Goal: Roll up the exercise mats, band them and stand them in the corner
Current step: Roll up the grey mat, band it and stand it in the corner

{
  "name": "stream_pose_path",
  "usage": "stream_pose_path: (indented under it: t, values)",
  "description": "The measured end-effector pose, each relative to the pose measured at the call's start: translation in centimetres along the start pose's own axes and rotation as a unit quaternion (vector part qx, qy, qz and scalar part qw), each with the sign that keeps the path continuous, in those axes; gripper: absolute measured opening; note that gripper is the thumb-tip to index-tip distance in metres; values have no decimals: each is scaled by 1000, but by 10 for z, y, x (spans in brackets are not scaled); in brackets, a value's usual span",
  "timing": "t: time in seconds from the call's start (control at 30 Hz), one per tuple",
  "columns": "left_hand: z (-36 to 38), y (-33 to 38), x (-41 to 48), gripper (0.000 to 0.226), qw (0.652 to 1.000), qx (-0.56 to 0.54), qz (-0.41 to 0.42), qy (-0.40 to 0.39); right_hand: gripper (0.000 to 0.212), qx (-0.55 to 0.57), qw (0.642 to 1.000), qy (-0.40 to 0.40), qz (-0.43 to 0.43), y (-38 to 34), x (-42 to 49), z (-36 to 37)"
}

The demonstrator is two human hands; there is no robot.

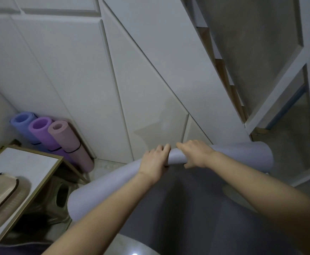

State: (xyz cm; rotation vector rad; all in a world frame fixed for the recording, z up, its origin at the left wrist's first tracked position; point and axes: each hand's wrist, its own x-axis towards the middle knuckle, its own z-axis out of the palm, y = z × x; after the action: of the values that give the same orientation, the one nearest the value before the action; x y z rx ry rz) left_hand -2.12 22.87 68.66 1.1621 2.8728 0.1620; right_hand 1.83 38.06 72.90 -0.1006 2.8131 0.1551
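Note:
A pale grey-lilac mat roll (102, 186) lies across the floor in front of me, its dark grey unrolled part (183, 214) stretching back toward me. My left hand (155, 160) and my right hand (196, 153) sit side by side on the middle of the roll, fingers curled over its top. In the far left corner three rolled mats stand leaning on the wall: a blue mat (22, 124), a purple mat (41, 131) and a pink mat (67, 140). Each carries a thin black band.
White panelled cupboard doors (87, 74) form the wall ahead. A gold-framed low table (27, 168) with a woven tray (1, 196) stands at left, a stool (60, 197) beneath it. A staircase with a white railing (279, 74) rises at right.

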Motion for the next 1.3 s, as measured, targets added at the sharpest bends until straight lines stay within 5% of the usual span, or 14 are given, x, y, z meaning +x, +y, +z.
stream_pose_path:
  t: [0.13, 0.27, 0.47, 0.73, 0.9, 1.07, 1.3]
  values:
    - [21, 0, -18, 74, 989, 67, 19, 133, 49, 40, 997, -59, -20, 0, 1, -11]
    - [34, 3, -30, 84, 986, 56, 4, 157, 46, 85, 990, -107, -33, 1, 1, -14]
    - [20, 4, -29, 54, 999, -45, 2, 25, 43, 122, 979, -160, -19, 3, 1, -9]
    - [3, 2, -6, 55, 979, -168, 33, -109, 67, -48, 998, -5, -28, 3, -23, 6]
    - [-6, 1, -4, 60, 961, -198, 54, -188, 54, -43, 998, 42, -34, -1, -35, 17]
    - [0, 17, -24, 59, 994, -56, 27, -89, 56, 12, 999, -29, -21, 1, -32, 12]
    - [19, 29, -47, 54, 999, -7, 1, 36, 55, 64, 986, -152, -33, 1, -19, 0]
